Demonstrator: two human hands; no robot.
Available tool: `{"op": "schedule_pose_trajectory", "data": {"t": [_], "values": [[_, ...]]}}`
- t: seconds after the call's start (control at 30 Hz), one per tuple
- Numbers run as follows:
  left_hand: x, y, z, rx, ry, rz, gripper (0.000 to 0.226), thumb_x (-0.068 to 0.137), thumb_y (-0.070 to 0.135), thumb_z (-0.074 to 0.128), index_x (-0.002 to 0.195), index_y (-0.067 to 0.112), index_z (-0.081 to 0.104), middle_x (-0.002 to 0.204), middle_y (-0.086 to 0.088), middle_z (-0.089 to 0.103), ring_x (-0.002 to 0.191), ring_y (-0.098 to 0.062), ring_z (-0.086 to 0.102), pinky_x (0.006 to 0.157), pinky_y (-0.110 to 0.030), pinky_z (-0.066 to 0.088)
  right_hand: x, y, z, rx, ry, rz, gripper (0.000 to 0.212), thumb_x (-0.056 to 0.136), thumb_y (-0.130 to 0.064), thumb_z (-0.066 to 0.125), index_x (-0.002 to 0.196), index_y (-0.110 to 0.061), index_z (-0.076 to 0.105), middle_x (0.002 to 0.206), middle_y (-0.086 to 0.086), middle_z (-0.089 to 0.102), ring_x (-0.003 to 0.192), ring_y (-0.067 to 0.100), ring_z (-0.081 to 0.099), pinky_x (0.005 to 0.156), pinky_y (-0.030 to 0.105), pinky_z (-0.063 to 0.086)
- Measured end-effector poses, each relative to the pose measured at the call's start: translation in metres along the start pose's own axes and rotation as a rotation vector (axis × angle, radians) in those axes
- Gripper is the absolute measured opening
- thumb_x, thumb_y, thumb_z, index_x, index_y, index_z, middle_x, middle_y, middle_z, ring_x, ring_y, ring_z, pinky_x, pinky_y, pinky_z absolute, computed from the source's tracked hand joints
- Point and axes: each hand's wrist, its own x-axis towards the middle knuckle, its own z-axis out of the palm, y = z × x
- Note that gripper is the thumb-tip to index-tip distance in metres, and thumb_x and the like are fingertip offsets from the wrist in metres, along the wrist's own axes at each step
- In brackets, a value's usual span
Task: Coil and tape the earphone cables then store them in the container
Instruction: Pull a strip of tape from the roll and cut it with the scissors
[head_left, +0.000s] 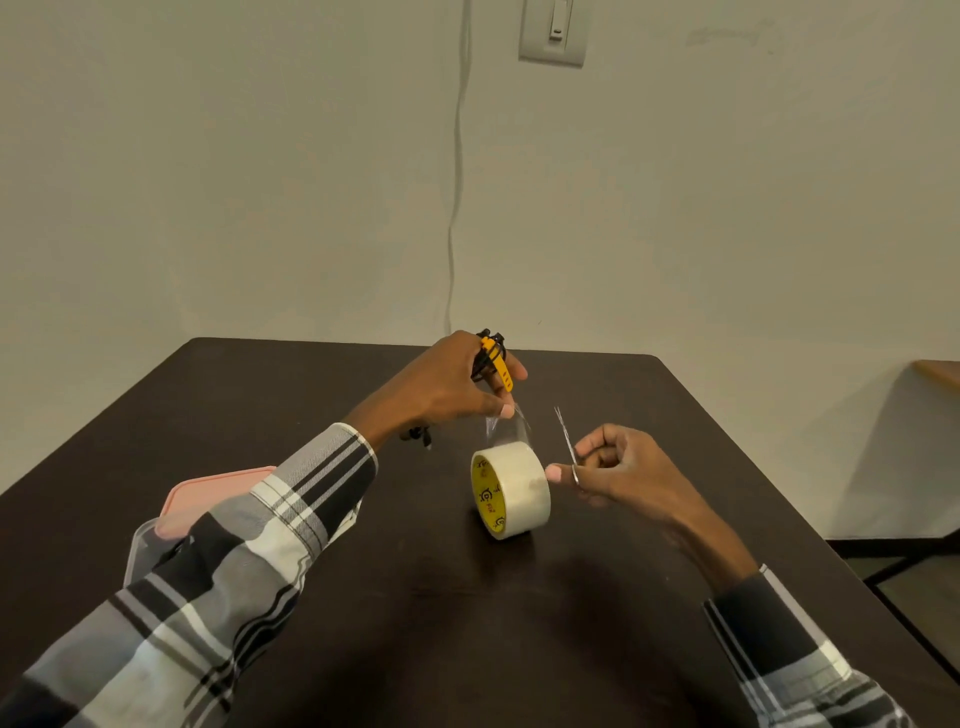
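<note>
**Tape being cut, coil not yet taped**

Coiled cable (485, 358) with yellow tie, held above counter (260, 395) in left hand (447, 387), whose fingers also pinch tape end. Roll (511, 491) stands below. Right hand (608, 467) grips scissors (566, 436). Taping, storing in container (156, 540) remain.

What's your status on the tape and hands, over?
Left hand holds coiled earphone cable, pinching tape end. Right hand grips scissors. Tape roll upright on table. Nothing blocking.
</note>
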Motion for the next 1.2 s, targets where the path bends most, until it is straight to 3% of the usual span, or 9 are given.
{"op": "schedule_pose_trajectory", "data": {"t": [0.2, 0.33, 0.43, 0.63, 0.93, 1.1, 1.2], "values": [[-0.002, 0.001, -0.004, -0.011, -0.019, 0.038, 0.024, 0.078, 0.018, 0.082, 0.081, 0.034, 0.065, 0.107, -0.001, 0.073, 0.087, 0.003, 0.066, 0.080, -0.015, 0.043, 0.007, -0.015, -0.030, -0.235, -0.190, -0.069, 0.059, 0.051, -0.058, 0.092, 0.084, -0.016, 0.066, 0.066, -0.005, 0.064, 0.060, 0.008, 0.055, 0.055, 0.020, 0.046], [-0.001, 0.001, -0.004, -0.013, -0.020, 0.038, 0.021, 0.078, 0.020, 0.082, 0.087, 0.031, 0.068, 0.104, 0.002, 0.074, 0.081, 0.007, 0.065, 0.077, -0.016, 0.041, 0.012, -0.027, -0.038, -0.316, -0.292, -0.109, 0.052, 0.055, -0.050, 0.094, 0.082, -0.015, 0.067, 0.069, -0.003, 0.066, 0.063, 0.010, 0.057, 0.060, 0.026, 0.047], [-0.001, 0.000, -0.005, 0.000, -0.006, 0.035, 0.025, 0.077, 0.020, 0.083, 0.099, 0.024, 0.071, 0.095, 0.004, 0.073, 0.077, 0.010, 0.063, 0.074, -0.015, 0.040, 0.016, -0.029, -0.037, -0.343, -0.317, -0.124, 0.053, 0.055, -0.050, 0.094, 0.082, -0.014, 0.068, 0.071, 0.002, 0.068, 0.063, 0.012, 0.058, 0.061, 0.030, 0.046], [-0.001, 0.002, -0.007, 0.030, -0.010, 0.054, 0.028, 0.079, 0.019, 0.082, 0.104, 0.022, 0.070, 0.091, 0.001, 0.072, 0.069, 0.012, 0.059, 0.069, -0.015, 0.038, 0.020, -0.027, -0.027, -0.377, -0.356, -0.124, 0.052, 0.056, -0.054, 0.093, 0.081, -0.016, 0.069, 0.070, 0.003, 0.066, 0.063, 0.013, 0.057, 0.061, 0.033, 0.046], [0.000, 0.001, -0.008, 0.041, -0.058, 0.103, 0.029, 0.080, 0.013, 0.079, 0.108, 0.017, 0.071, 0.088, 0.010, 0.066, 0.066, 0.019, 0.055, 0.063, 0.002, 0.037, 0.025, -0.038, -0.024, -0.409, -0.425, -0.116, 0.043, 0.065, -0.043, 0.092, 0.085, -0.013, 0.069, 0.067, -0.005, 0.068, 0.062, 0.007, 0.059, 0.058, 0.023, 0.048], [0.002, -0.001, -0.008, 0.049, -0.044, 0.097, 0.027, 0.080, 0.016, 0.080, 0.105, 0.018, 0.071, 0.088, 0.014, 0.066, 0.067, 0.018, 0.055, 0.063, -0.004, 0.037, 0.027, -0.041, -0.025, -0.398, -0.458, -0.110, 0.045, 0.063, -0.045, 0.092, 0.083, -0.013, 0.069, 0.066, -0.005, 0.068, 0.060, 0.008, 0.059, 0.057, 0.026, 0.048], [0.003, -0.001, -0.008, 0.036, -0.046, 0.089, 0.030, 0.079, 0.017, 0.081, 0.106, 0.020, 0.071, 0.087, 0.012, 0.068, 0.076, 0.014, 0.058, 0.072, -0.009, 0.037, 0.027, -0.044, -0.027, -0.401, -0.476, -0.100, 0.046, 0.062, -0.047, 0.092, 0.084, -0.014, 0.068, 0.065, -0.006, 0.068, 0.058, 0.006, 0.059, 0.057, 0.025, 0.048]]}}
